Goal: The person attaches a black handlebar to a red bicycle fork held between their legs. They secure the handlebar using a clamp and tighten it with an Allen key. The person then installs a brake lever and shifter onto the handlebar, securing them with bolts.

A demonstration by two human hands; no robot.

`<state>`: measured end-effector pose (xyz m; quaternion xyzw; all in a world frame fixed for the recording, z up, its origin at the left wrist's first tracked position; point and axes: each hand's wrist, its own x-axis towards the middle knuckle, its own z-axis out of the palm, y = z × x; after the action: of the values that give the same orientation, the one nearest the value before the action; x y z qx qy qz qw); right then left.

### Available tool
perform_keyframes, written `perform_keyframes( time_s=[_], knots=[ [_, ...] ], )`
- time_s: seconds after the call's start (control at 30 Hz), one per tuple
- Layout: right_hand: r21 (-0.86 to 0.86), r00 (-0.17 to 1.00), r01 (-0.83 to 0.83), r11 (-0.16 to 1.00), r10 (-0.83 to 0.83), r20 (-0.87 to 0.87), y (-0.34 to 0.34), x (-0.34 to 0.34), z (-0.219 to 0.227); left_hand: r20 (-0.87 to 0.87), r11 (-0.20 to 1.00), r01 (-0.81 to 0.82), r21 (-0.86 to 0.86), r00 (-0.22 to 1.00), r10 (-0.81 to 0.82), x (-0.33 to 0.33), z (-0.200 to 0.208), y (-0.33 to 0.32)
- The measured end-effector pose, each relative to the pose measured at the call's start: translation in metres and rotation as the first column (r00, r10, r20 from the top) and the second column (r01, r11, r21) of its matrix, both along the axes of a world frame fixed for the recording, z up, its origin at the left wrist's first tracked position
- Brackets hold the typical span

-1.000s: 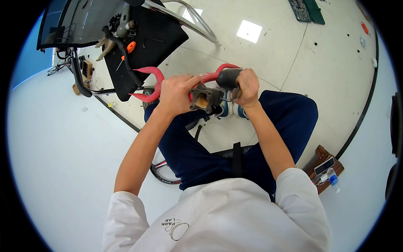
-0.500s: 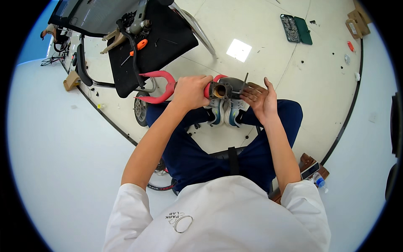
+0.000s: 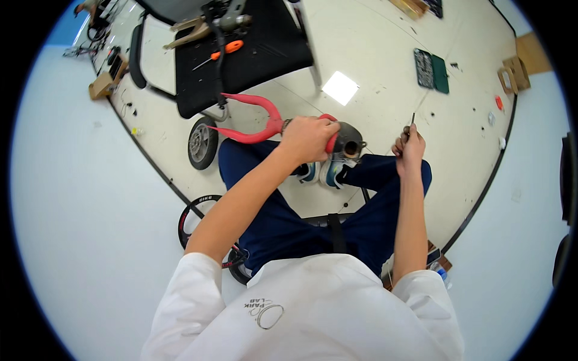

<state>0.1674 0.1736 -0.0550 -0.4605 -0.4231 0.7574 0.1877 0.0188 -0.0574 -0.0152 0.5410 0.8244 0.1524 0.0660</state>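
Hands are apart now. The left hand (image 3: 307,137) has its fingers wrapped tight around a red fork-shaped frame (image 3: 253,123) with a grey metal cylinder (image 3: 349,144) at its end, held up over the knees, just above the shoes (image 3: 324,172). Red prongs point away from the cylinder toward the small wheel (image 3: 201,142) on the floor. Right of the cylinder and clear of it, the right hand (image 3: 409,147) is curled, fingertips pinching a thin dark tool (image 3: 413,118) that sticks upward. Beyond the frame, a black mat (image 3: 253,57) carries an orange-handled screwdriver (image 3: 221,51).
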Motion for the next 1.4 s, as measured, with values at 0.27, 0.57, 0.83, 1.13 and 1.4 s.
perform_keyframes(
  time_s=[0.27,0.57,0.83,1.13,1.4],
  knots=[
    [0.207,0.865,-0.502,0.840,0.486,0.122,-0.037,-0.030,0.034,0.017,0.994,0.046,-0.100,0.999,-0.045,0.005,0.004,0.013],
    [0.628,0.767,-0.466,0.623,0.639,-0.064,-0.075,-0.030,0.032,0.042,0.993,-0.109,0.043,0.993,0.107,0.004,-0.002,0.013],
    [0.756,0.902,-0.360,0.547,0.410,0.133,-0.096,-0.041,0.012,0.228,0.980,-0.141,0.139,0.968,0.107,0.001,0.011,0.001],
    [0.704,0.851,-0.443,0.555,0.508,0.136,-0.054,-0.025,0.013,0.127,0.915,-0.209,-0.345,0.955,0.266,-0.043,0.039,-0.112],
    [0.689,0.898,-0.334,0.643,0.440,0.024,-0.045,-0.018,0.005,0.211,0.876,-0.251,-0.412,0.909,0.359,-0.029,0.019,-0.069]
  ],
)
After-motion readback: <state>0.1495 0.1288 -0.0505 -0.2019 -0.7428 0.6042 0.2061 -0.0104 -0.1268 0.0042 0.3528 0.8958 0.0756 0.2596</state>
